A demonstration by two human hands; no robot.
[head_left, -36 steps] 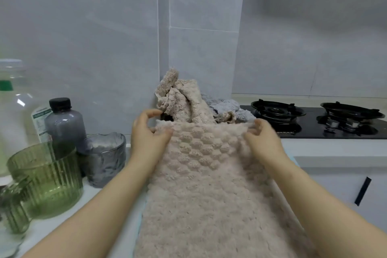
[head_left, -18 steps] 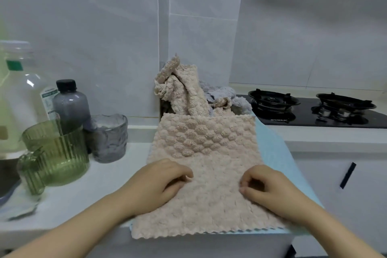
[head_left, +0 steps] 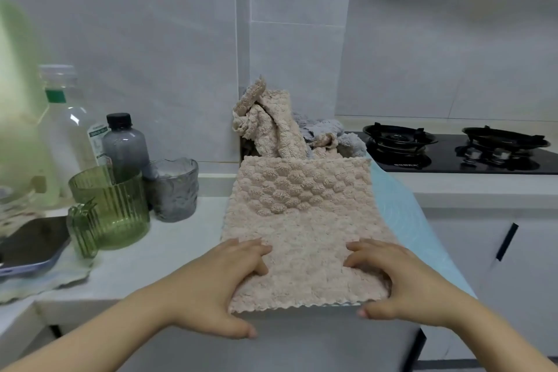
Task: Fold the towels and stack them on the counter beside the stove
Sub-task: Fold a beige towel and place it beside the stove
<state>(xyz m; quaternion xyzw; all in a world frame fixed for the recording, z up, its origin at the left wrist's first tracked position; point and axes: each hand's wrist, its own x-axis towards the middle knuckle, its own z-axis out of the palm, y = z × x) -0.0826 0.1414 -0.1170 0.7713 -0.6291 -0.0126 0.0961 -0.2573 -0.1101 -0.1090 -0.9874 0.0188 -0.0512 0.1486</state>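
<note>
A beige bubbled towel (head_left: 305, 220) lies flat and folded on a light blue towel (head_left: 401, 214) at the counter's front edge. My left hand (head_left: 223, 284) grips its near left corner, fingers on top and thumb under the edge. My right hand (head_left: 398, 281) holds the near right corner the same way. Behind it, against the wall, sits a heap of crumpled towels: a beige one (head_left: 268, 127) sticking up and a grey one (head_left: 326, 133) beside it. The black gas stove (head_left: 453, 154) is to the right.
On the white counter (head_left: 169, 248) at left stand a green ribbed glass jug (head_left: 111, 208), a grey glass cup (head_left: 175, 187), a dark bottle (head_left: 123, 145), and a clear bottle (head_left: 66, 130). A phone (head_left: 33, 241) lies at far left on a cloth. Cabinet doors (head_left: 507, 251) are below right.
My hands let go of the towel's far edge after folding it over, slid toward me across it, and now clasp its near corners at the counter edge.
</note>
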